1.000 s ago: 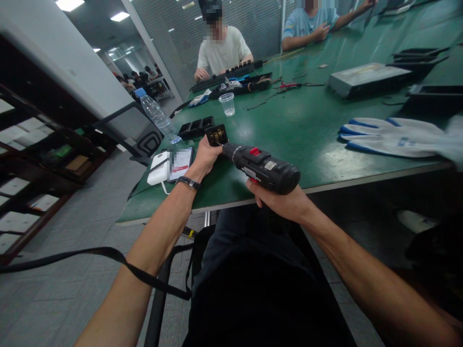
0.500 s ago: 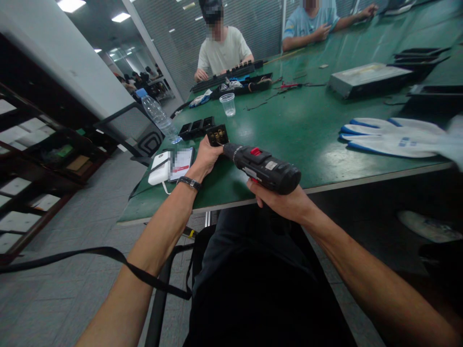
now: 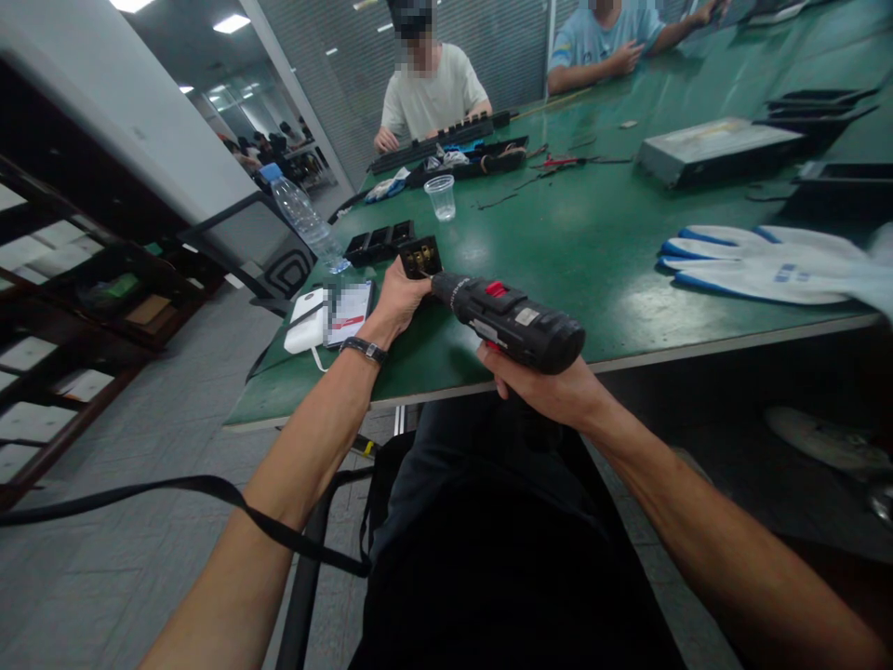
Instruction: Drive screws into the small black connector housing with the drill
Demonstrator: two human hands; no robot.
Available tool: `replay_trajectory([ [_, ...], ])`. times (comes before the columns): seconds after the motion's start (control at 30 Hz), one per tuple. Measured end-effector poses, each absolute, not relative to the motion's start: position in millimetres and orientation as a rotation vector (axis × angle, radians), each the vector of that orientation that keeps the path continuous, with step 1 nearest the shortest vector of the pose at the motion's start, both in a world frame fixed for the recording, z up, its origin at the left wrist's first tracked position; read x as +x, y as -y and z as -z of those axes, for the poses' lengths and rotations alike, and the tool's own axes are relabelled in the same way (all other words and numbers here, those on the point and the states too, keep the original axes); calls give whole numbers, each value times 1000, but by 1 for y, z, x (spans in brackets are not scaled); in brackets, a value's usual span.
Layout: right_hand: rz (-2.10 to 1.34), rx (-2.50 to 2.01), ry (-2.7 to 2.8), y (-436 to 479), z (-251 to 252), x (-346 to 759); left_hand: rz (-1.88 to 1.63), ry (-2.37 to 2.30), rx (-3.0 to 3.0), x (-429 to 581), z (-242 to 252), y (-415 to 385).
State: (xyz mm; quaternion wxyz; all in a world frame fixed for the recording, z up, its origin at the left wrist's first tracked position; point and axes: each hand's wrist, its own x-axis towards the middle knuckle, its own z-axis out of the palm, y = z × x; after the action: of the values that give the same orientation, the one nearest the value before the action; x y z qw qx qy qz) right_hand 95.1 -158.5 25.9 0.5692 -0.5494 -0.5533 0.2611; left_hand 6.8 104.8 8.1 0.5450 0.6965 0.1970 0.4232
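Shoe [image 3: 830, 442] under the table's R side has come further into view vs 1 s ago; your hands + drill keep approx the same spot. Your R hand [image 3: 551, 386] is wrapped round the grip of the black/red power drill [image 3: 520, 321], fingers closed on it just below the body, nose aimed fwd-left. Your L hand [image 3: 400, 302] is clamped on a small black block [image 3: 420, 259] w/ brass-coloured bits inside, held up over the green table [image 3: 593, 223] near its front edge, right at the drill's nose; can't tell if the bit touches it. Dark wristband [image 3: 364, 350] on your L wrist; black strap [image 3: 209, 489] crosses that forearm. Just behind the block, to its left: black tray [image 3: 380, 244] w/ compartments, then a clear bottle [image 3: 299, 214] w/ blue cap. Nearer you, L of your hand, a phone [image 3: 349, 312] lies beside a white device [image 3: 305, 321] w/ a cable. Clear plastic cup [image 3: 440, 197] sits a bit beyond the block. Well off to your R: white/blue glove [image 3: 764, 265], w/ a metal box [image 3: 722, 154] farther back. Across the table, one person in a white shirt [image 3: 433, 93], another in a light-blue shirt [image 3: 604, 46].
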Motion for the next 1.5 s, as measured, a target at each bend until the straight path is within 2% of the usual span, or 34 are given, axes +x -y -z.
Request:
replay_trajectory([
  [1.5,-713,-1297,1231,158,-17,96,-1004,-482,1661,6,-8,-103],
])
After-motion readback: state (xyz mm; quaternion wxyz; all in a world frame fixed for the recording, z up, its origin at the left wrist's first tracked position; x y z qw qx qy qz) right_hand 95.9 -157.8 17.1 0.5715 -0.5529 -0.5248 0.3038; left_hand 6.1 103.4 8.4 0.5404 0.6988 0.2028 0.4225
